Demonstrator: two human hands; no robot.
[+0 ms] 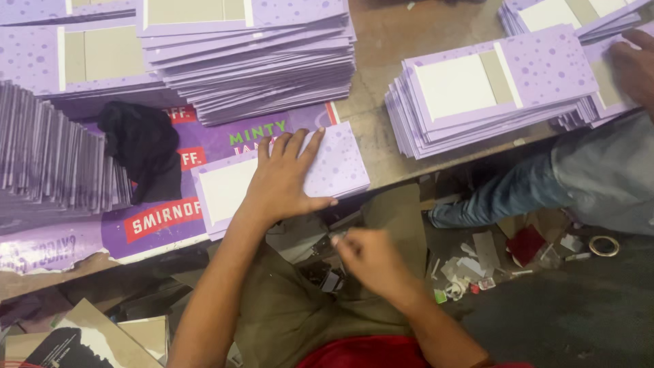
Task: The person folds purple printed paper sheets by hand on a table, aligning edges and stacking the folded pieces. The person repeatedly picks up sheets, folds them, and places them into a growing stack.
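- The left hand [285,178] lies flat and open, palm down, on a lilac dotted card cover [320,170] at the near edge of the worktop [402,48]; the fingers point away from the person, close together, and the thumb spreads out to the right along the cover's near edge.
- The left forearm runs up from the lower left of the view, bare, with the wrist nearly straight.
- The cover lies on a small pile of like covers, with a white panel [228,187] showing to the left of the hand.
- The right hand [368,259] is off the worktop, lower down over the person's lap, fingers curled inward into a loose fist; whether it grips anything I cannot tell, as it is blurred.
- The right forearm comes in from the lower right, bent towards the middle.
- A black cloth [139,146] lies to the left of the cover, beside a row of covers standing on edge [54,157].
- A tall stack of lilac covers [252,61] sits behind the left hand.
- Another stack [490,92] lies to the right, well apart.
- Another person's hand [633,68] rests on a stack at the far right edge.
- Paper scraps and a tape roll [603,245] lie on the floor.
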